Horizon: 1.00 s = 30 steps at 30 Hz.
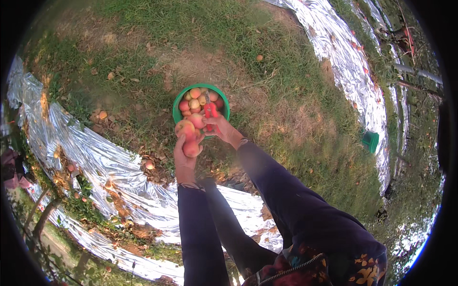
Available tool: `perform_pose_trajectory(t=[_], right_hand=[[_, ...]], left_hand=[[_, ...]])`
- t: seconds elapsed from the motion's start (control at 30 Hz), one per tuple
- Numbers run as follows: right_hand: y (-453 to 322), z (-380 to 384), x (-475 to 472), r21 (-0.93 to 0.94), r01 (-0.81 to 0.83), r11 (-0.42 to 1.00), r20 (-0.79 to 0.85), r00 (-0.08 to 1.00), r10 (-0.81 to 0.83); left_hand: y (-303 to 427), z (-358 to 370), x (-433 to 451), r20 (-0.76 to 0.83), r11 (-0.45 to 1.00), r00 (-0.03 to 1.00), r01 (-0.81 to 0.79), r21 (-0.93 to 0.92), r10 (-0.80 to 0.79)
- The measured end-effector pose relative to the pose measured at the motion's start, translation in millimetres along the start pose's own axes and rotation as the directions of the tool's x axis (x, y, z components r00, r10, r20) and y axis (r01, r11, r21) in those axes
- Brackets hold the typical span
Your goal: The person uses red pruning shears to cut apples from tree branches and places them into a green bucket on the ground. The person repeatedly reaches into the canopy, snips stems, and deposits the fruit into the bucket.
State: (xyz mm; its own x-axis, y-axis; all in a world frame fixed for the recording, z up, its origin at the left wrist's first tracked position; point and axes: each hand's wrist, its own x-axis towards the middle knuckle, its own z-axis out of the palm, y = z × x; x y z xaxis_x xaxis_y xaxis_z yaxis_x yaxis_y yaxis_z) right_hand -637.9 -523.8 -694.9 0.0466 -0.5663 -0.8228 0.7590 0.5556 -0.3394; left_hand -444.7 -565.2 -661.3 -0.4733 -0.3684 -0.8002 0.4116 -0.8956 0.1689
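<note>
My left hand (183, 161) cradles several red-and-yellow apples (185, 130) just over the near rim of a green bucket (176, 111). The lowest of them is a redder apple (191, 149) against my fingers. My right hand (225, 128) grips red-handled pruning shears (210, 109), whose blades point away from me over the bucket. Its fingertips are close to or touching an apple (196, 121) in the bunch; the exact contact is hidden. Inside the bucket lie many loose apples (194, 103), yellowish to red.
Silver reflective film (121, 164) runs over the ground at left and below, with another strip (343, 53) at right. A green container (370, 141) sits by the right strip. Fallen apples (150, 164) dot the ground. Tree trunks (44, 218) stand lower left.
</note>
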Motion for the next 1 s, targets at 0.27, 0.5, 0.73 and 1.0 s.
perform_pose_trajectory(t=[0.27, 0.5, 0.73, 1.0], right_hand=[[-6.5, -33.8, -9.9, 0.087, 0.133, 0.987, -0.223, 0.968, -0.111], [-26.2, -11.6, -176.7, -0.213, 0.158, 0.964, -0.127, 0.974, -0.187], [-101.7, 119.7, -336.3, -0.58, 0.634, 0.511, 0.509, 0.772, -0.38], [-233.8, 305.4, -494.6, 0.29, 0.936, 0.198, 0.874, -0.175, -0.454]], left_hand=[[-41.3, 24.8, 4.5, -0.155, 0.972, 0.97, -0.158, 0.175, 0.186], [-82.4, 112.8, -222.7, -0.114, 0.4, 0.911, -0.06, 0.915, 0.397], [-39.6, 286.8, -505.5, 0.39, -0.205, 0.904, -0.354, 0.912, 0.176], [50.0, 328.4, -705.7, 0.897, -0.37, -0.026, -0.916, 0.156, 0.441]])
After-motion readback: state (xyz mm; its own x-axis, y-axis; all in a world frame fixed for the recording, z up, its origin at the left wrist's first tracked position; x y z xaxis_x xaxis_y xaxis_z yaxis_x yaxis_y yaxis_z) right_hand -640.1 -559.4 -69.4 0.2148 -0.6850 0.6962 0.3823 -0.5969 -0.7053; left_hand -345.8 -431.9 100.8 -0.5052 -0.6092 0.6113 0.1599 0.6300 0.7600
